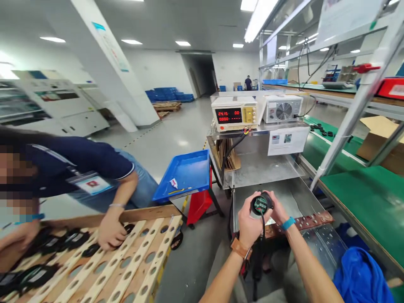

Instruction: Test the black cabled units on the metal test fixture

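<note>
Between my two hands is a small round black housing [261, 204] with a green circuit board showing in its face. My left hand [248, 221] grips it from the left, fingers curled round the rim. My right hand [277, 208] closes on its right side. A black cable [263, 235] runs down from the board, past my left wrist toward my lap. Below and behind the housing lies a metal work surface [241, 195]. A brown strip [311, 221] dotted with small metal pieces lies beyond my right wrist.
A power supply [235, 113] with red digits and a grey fan unit [283, 110] stand on the upper shelf. At left, a co-worker's hand [112, 231] rests on a wooden rack [158, 252] holding black coiled parts. A blue tray [189, 168] stands between. Green benches [369, 202] line the right.
</note>
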{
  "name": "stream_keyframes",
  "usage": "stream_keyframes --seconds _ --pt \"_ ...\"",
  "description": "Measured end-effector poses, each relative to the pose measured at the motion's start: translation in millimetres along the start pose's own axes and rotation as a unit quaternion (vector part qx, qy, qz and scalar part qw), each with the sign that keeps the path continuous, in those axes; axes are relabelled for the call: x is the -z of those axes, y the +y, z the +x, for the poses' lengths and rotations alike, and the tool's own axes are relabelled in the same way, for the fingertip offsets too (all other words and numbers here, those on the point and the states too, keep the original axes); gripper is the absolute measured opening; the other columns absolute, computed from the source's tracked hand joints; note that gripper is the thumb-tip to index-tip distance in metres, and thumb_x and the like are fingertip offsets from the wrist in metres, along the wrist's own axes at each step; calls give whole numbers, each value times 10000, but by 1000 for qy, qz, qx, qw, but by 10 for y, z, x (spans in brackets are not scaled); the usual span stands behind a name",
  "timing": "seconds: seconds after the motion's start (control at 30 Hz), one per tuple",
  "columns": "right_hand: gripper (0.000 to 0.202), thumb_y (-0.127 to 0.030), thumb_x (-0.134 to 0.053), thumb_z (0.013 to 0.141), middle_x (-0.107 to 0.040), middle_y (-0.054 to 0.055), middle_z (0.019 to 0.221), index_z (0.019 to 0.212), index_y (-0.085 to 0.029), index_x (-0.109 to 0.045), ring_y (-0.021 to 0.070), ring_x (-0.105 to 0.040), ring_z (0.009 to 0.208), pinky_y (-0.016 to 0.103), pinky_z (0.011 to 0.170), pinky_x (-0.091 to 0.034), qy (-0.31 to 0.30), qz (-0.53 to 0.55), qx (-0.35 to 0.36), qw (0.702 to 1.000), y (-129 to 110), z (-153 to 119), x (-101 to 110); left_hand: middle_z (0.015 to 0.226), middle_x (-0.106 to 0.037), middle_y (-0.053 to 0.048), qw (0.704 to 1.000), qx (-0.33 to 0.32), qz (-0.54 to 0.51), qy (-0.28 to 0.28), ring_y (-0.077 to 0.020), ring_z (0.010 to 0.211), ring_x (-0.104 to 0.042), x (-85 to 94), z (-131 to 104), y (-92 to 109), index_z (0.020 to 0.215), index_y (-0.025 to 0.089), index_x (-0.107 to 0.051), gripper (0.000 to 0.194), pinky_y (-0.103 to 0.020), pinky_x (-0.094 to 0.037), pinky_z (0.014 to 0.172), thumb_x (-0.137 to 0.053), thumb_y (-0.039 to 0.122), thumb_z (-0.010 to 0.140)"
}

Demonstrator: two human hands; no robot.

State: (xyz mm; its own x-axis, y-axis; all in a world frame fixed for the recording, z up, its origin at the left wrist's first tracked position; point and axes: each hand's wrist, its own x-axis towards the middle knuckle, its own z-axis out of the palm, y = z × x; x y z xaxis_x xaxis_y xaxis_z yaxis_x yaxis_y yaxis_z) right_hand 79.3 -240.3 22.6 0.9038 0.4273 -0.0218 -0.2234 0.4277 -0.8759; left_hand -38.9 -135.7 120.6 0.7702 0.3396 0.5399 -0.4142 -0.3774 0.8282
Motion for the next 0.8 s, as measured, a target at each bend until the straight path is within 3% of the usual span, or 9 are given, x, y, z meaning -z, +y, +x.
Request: stream_keyframes --seconds 0.1,0.2,0.4,0.53,0.7,0.8 --pt "687 -789 -710 800 -632 73 1179 1178 -223 -617 306 -557 1144 411 984 -485 -41 45 -26 998 -66 -14 -249 1255 -670 -105 999 23 44 17 -261 1204 -625 19 79 -444 1196 185 -611 522 -446 -492 1072 -780 222 704" --pt "680 -782 -714 820 -611 61 1235 1208 -231 -620 303 -531 1188 393 995 -470 -47 34 -31 998 -69 -52 -417 1243 -678 -92 997 39 60 36 -255 1180 -639 32 100 -667 1193 191 -613 530 -444 -508 1058 -784 206 692" --pt "701 -750 -738 825 -564 59 1321 1283 -245 -576 288 -494 1245 351 1010 -473 -43 -9 -10 999 -94 -133 -586 1286 -657 -95 996 33 67 48 -263 1235 -608 147 111 -693 1225 197 -601 527 -461 -495 1085 -763 232 724" --pt "783 -653 -869 716 -577 86 1300 1297 -237 -551 316 -545 1192 358 950 -539 -44 -95 -31 994 -165 -177 -672 1315 -638 -102 997 27 57 53 -270 1266 -582 158 20 -672 1266 197 -582 541 -481 -469 1120 -687 159 737" --pt "823 -514 -934 587 -626 109 1236 1276 -224 -589 356 -581 1150 362 849 -601 28 -167 -44 985 -212 -145 -724 1329 -630 -94 999 -7 29 37 -284 1302 -550 119 -9 -766 1295 200 -563 686 -464 -426 1171 -708 117 630" --pt "832 -529 -889 630 -605 131 1276 1364 -285 -580 395 -593 1128 469 833 -612 18 -140 -99 985 -290 -159 -630 1477 -491 -154 999 9 23 28 -332 1386 -455 197 -63 -780 1427 164 -441 883 -504 -386 1187 -793 231 620"
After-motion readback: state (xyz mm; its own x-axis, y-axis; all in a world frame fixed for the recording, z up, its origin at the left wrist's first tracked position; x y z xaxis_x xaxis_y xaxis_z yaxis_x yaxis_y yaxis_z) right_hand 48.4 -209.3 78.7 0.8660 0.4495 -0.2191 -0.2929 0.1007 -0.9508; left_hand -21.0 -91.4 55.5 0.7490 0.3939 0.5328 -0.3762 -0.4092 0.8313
